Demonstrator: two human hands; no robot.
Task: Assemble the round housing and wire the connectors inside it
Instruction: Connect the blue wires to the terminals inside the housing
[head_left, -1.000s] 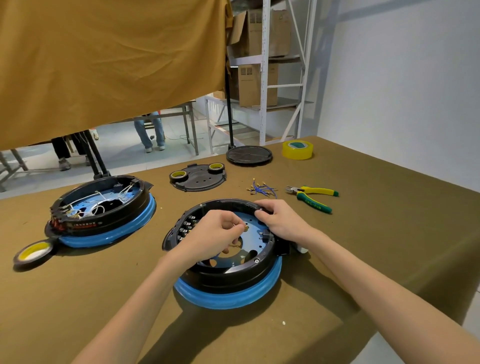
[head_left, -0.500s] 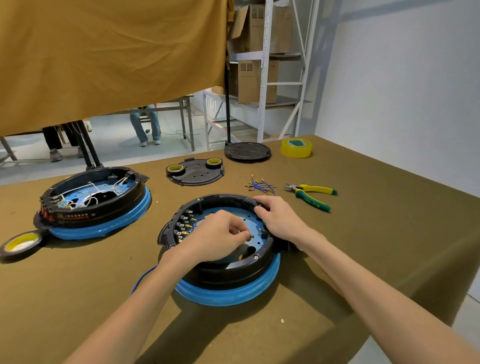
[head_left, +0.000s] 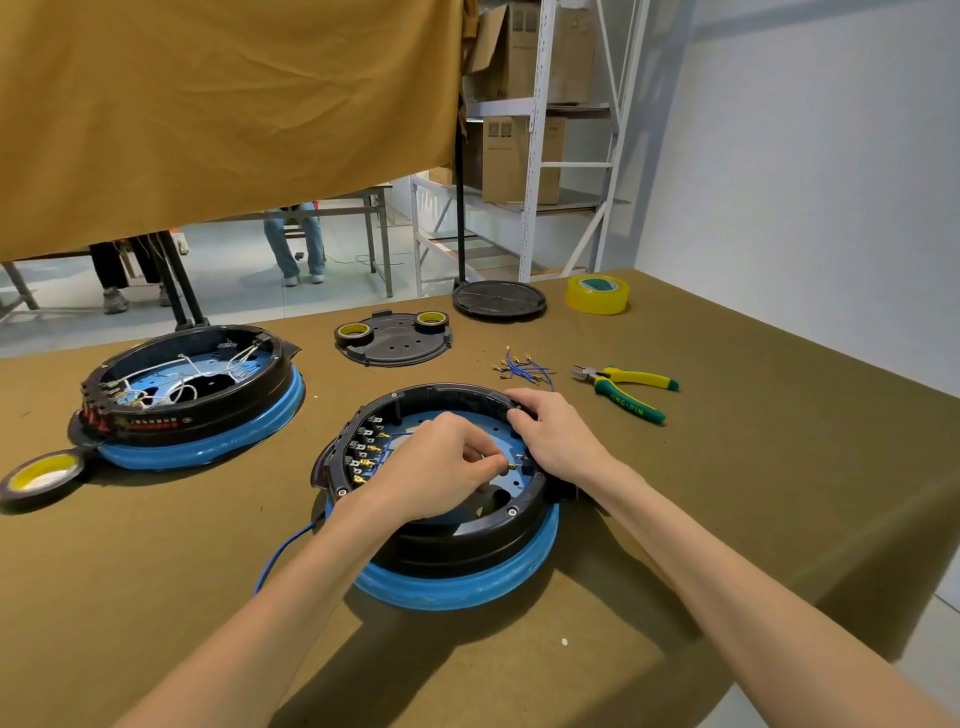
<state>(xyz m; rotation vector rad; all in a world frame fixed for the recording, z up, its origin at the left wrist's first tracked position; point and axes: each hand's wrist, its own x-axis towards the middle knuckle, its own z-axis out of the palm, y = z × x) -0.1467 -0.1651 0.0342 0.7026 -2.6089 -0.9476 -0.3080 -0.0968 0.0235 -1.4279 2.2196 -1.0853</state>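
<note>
Head view: both hands inside the round black housing on its blue ring (head_left: 452, 566).
Left hand (head_left: 441, 467) pinches a small brass connector (head_left: 511, 466); right hand (head_left: 558, 441), fingers curled, grips the housing's rim just beside it.

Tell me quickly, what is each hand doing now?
Left hand: pinching a brass connector.
Right hand: gripping the housing rim.
</note>
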